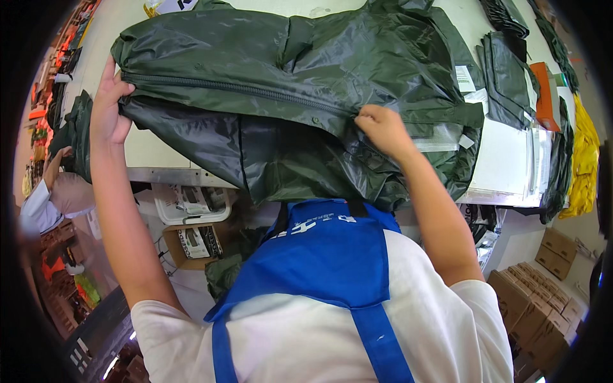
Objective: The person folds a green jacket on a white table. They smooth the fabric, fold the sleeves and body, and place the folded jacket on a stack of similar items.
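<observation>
A dark green, shiny rain jacket [236, 57] is spread over the table, and its near part hangs over the front edge. Its long zipper [242, 90] runs taut from left to right between my hands. My left hand [110, 105] grips the jacket's left end beside the zipper, the fingers partly hidden behind the cloth. Closed in a pinch, my right hand [382, 129] holds the zipper at its right part; whether a slider is between the fingers cannot be seen. Snap buttons show along the flap.
On the white table [156, 148], folded dark garments [507, 80] and an orange box [544, 96] lie to the right. Yellow cloth [580, 159] hangs at the far right. Beneath the table are a white bin [191, 217] and a cardboard box [175, 246]. Another person's arm [39, 198] shows at left.
</observation>
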A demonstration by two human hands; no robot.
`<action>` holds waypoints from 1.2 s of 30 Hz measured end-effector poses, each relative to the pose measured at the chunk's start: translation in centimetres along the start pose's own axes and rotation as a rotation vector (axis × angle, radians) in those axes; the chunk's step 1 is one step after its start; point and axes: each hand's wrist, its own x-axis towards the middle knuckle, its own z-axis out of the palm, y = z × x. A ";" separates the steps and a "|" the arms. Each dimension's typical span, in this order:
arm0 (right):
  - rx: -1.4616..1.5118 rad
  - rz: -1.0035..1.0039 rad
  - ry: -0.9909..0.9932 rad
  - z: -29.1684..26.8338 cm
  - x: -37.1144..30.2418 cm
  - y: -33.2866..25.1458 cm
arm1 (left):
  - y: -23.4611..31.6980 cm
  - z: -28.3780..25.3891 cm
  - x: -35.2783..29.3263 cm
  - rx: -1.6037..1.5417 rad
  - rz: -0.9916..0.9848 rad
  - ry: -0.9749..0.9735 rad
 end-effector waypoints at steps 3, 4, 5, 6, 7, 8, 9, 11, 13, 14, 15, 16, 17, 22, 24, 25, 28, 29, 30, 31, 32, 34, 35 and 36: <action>0.084 -0.028 -0.010 -2.2 -2.2 -1.0 | -2.4 -2.5 -0.1 0.075 -0.102 0.134; 0.106 -0.052 0.017 -2.3 -2.3 -1.9 | -2.7 -3.7 0.4 0.171 -0.123 0.189; 0.129 -0.079 0.041 -2.3 -2.5 -3.0 | -2.7 -4.6 0.8 0.266 -0.143 0.250; 0.007 -0.145 0.124 -2.8 -2.8 -4.1 | -3.8 -2.0 0.8 0.613 -0.064 0.562; -0.001 -0.146 0.151 -2.3 -3.0 -4.7 | -5.3 -3.0 1.2 1.489 0.372 0.747; 0.003 -0.118 0.180 -1.8 -3.1 -5.1 | -4.4 1.6 0.9 1.486 0.576 0.627; 0.009 -0.105 0.196 -1.5 -3.0 -5.3 | -2.9 8.9 -1.2 1.482 0.770 0.518; 0.112 -0.085 0.225 -0.6 -3.1 -5.2 | -3.7 18.3 -4.7 0.964 0.629 -0.066; 0.204 -0.081 0.239 -0.3 -3.4 -5.7 | -9.2 22.6 -6.3 0.909 0.630 -0.270; 0.248 -0.076 0.258 -0.2 -3.8 -5.8 | -9.9 24.4 -6.7 0.941 0.618 -0.251; 0.297 -0.056 0.280 0.0 -4.2 -5.7 | -10.3 25.4 -7.1 0.972 0.601 -0.247; 0.214 -0.114 0.324 0.5 -4.2 -5.0 | -10.5 25.7 -7.2 0.976 0.582 -0.244; 0.223 -0.138 0.331 0.7 -4.4 -4.9 | -10.5 25.9 -7.2 0.981 0.563 -0.240; 0.382 -0.153 0.471 1.0 -5.2 -3.4 | -12.9 25.3 -6.4 0.862 0.683 -0.158; 0.325 0.031 0.499 0.7 -5.8 -0.1 | -12.6 25.5 -6.8 0.724 0.490 -0.102; 0.232 0.119 0.435 0.4 -6.1 0.4 | -12.5 25.6 -7.0 0.654 0.396 -0.076; 0.412 0.229 0.285 0.7 -5.2 0.9 | -12.0 26.0 -7.2 0.614 0.256 -0.079; 0.594 0.315 0.204 0.3 -4.9 0.3 | -11.9 26.1 -7.2 0.604 0.231 -0.079; 0.726 0.345 0.165 0.2 -4.5 0.1 | -11.9 26.1 -7.2 0.564 0.182 -0.070; 0.858 0.382 0.128 0.2 -4.0 -0.2 | -11.8 26.1 -7.1 0.523 0.134 -0.060; 0.941 0.367 0.136 0.4 -3.5 0.2 | -11.8 26.1 -7.0 0.483 0.086 -0.051; 1.142 0.324 0.174 0.8 -2.9 0.1 | -11.3 26.1 -7.0 0.555 0.094 -0.061; 1.136 0.310 0.207 0.7 -3.0 -0.3 | -11.2 26.1 -7.0 0.591 0.098 -0.068; 1.130 0.293 0.238 0.6 -2.9 -0.8 | -11.2 26.0 -6.9 0.610 0.089 -0.076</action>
